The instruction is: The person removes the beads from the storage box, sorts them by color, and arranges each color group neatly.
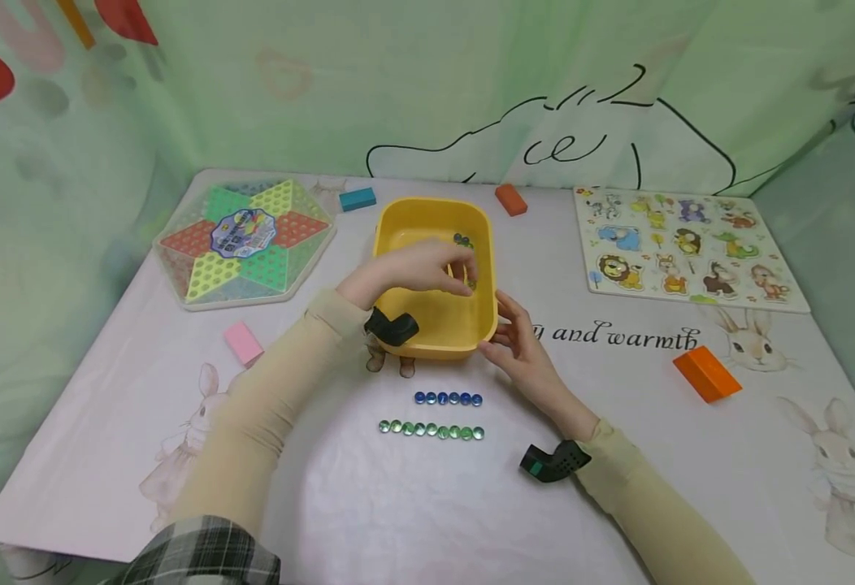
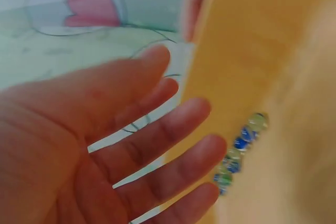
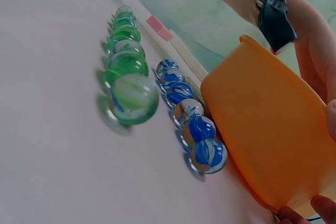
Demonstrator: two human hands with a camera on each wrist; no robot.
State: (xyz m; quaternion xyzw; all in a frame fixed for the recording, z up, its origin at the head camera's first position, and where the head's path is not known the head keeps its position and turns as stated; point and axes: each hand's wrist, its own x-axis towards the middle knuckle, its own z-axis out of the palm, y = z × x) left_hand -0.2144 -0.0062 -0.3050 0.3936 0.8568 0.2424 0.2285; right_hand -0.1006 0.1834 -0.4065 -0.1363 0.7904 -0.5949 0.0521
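A yellow plastic basin [image 1: 435, 345] stands in the middle of the table, with several blue and green glass marbles [image 2: 236, 153] gathered along its right wall. Over the basin hovers my left hand [image 1: 427, 266]; its fingers are loosely bent and spread, holding nothing in the left wrist view. My right hand [image 1: 521, 349] touches the basin's right side near the front corner, fingers along the outer wall. In front of the basin lie two rows of marbles: blue swirled ones [image 3: 181, 100] nearer it, and green ones [image 3: 126, 66] in a longer row nearer me.
A Chinese checkers board [image 1: 299, 264] lies at the back left, an animal puzzle board [image 1: 654, 284] at the back right. Around the table are blue [image 1: 358, 199], red [image 1: 511, 200], pink [image 1: 243, 343] and orange blocks [image 1: 707, 374]. A printed curtain [image 1: 310, 97] hangs behind.
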